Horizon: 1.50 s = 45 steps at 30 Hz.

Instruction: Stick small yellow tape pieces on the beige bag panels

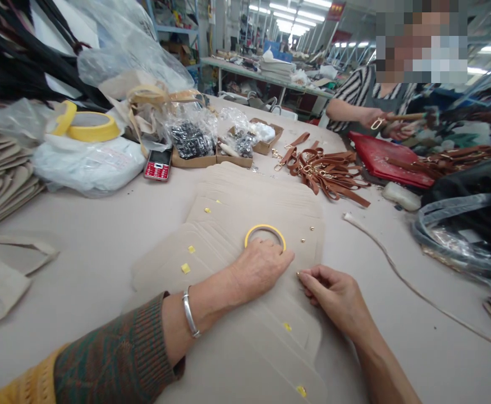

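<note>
The left forearm comes in from the lower left, knitted sleeve above a bracelet, and reaches to the centre of the frame; the left hand (pixel 261 268) is palm down, fingers curled over the near edge of a tape roll (pixel 266 227). The right forearm rises from the lower right, and the right hand (pixel 333 293) pinches a tiny gold-coloured stud (pixel 298 274) between thumb and forefinger. The hands are near each other but apart.

The beige panels (pixel 249 193) spread from the centre to the bottom of the frame. Bare table (pixel 81 235) shows to their left, and more lies right of them, crossed by a thin cord (pixel 390 262). Brown straps (pixel 325 168) and a red phone (pixel 158 165) lie beyond.

The panels are flat, smooth and overlapping, with rounded corners. Yellow tape bits (pixel 186 269) dot them, and two shiny studs (pixel 303 240) sit at upper right.
</note>
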Tool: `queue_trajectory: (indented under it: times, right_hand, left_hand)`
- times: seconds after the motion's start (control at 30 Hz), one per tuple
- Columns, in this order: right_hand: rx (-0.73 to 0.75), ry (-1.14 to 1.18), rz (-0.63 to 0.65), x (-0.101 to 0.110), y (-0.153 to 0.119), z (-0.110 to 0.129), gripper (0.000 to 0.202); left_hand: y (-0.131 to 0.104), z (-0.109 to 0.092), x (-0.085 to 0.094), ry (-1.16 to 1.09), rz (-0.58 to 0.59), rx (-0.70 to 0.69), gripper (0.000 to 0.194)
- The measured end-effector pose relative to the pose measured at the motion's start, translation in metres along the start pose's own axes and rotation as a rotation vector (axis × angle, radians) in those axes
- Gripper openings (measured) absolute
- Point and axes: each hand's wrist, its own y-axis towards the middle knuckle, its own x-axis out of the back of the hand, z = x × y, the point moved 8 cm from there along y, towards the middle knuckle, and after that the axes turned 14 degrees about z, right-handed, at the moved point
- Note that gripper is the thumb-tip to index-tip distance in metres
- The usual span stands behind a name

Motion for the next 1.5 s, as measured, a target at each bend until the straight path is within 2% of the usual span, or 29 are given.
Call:
queue_trajectory:
  times: [0.13,0.27,0.43,0.57,0.67,0.77,0.87,1.0,1.13,1.2,1.27,1.4,1.43,1.5]
  right_hand:
    - [0.11,-0.249,-0.079,0.001,-0.004,0.016,0.029]
    - [0.216,-0.381,-0.151,-0.001,-0.009,0.028,0.025]
    - [0.203,-0.413,-0.206,0.0,-0.006,0.03,0.025]
    - [0.1,-0.29,-0.167,0.002,0.001,0.017,0.026]
    - [0.003,-0.032,-0.137,0.006,0.001,-0.002,0.044]
    - [-0.014,0.131,-0.08,0.005,-0.004,-0.013,0.037]
    - [0.059,-0.037,-0.09,0.006,-0.01,-0.005,0.033]
    - [0.191,-0.335,-0.229,0.004,-0.014,0.018,0.027]
    - [0.202,-0.4,-0.274,0.0,-0.008,0.027,0.024]
    - [0.184,-0.41,-0.252,0.0,-0.005,0.028,0.023]
    - [0.164,-0.413,-0.176,-0.001,-0.003,0.029,0.022]
    - [0.131,-0.324,0.12,-0.009,-0.004,0.023,0.026]
    - [0.135,-0.287,0.152,-0.009,-0.005,0.023,0.028]
    - [0.174,-0.192,0.074,-0.001,-0.008,0.023,0.03]
  left_hand:
    - [0.0,0.0,0.001,-0.003,-0.026,0.0,0.01]
    - [0.0,0.001,0.001,-0.008,-0.036,0.002,0.009]
    - [-0.001,0.0,0.002,-0.019,-0.032,-0.001,0.011]
    - [0.0,0.0,0.002,-0.024,-0.003,0.006,0.009]
    - [0.001,0.001,0.002,-0.019,-0.011,0.009,0.008]
    - [0.0,0.0,0.002,-0.025,-0.019,-0.003,0.01]
    - [0.0,0.0,0.002,-0.019,-0.02,-0.006,0.012]
    - [0.0,0.001,0.0,-0.021,-0.014,-0.006,0.012]
    - [0.0,0.0,0.002,-0.028,-0.022,-0.012,0.01]
    - [-0.001,0.001,0.005,-0.025,-0.037,-0.017,0.01]
    - [-0.004,0.002,0.011,-0.034,-0.065,-0.02,0.01]
    - [-0.009,0.004,0.024,-0.142,-0.128,-0.074,0.018]
    - [-0.01,0.004,0.025,-0.175,-0.135,-0.094,0.02]
    - [-0.011,0.004,0.025,-0.227,-0.154,-0.127,0.021]
